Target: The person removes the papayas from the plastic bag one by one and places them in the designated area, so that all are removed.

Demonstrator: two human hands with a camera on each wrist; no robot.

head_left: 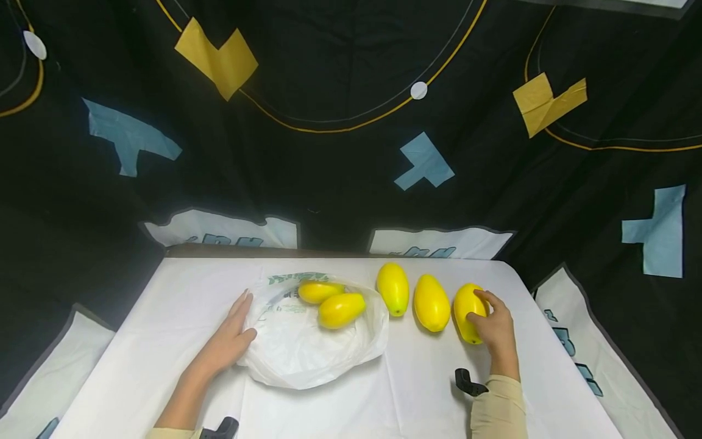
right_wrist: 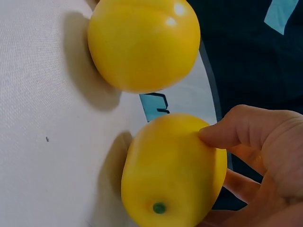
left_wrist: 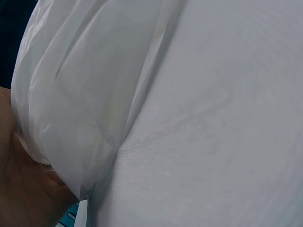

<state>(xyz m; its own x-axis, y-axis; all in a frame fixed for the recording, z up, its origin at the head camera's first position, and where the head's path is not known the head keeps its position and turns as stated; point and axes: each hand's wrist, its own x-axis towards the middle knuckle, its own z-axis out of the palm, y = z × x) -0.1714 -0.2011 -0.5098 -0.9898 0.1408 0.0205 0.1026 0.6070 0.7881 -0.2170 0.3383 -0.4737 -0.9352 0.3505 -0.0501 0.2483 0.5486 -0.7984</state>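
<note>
While the left hand (head_left: 229, 341) rests flat with straight fingers against the edge of the white plastic bag (head_left: 312, 347), maybe to keep its mouth from sliding, two yellow mangoes (head_left: 331, 303) lie inside it on the white table (head_left: 164, 317). Three more sit in a row to the right. The right hand (head_left: 496, 329) curls round the end mango (head_left: 467, 311), holding it. Green writing on the bag is too crumpled to read.

From the left wrist, only bag folds (left_wrist: 85, 94) and a bit of palm (left_wrist: 23, 189) show.

From the right wrist, fingers (right_wrist: 227, 130) wrap the end mango (right_wrist: 170, 175), with the next mango (right_wrist: 142, 42) near. Blue letters show past the table edge, but they cannot be read.
</note>
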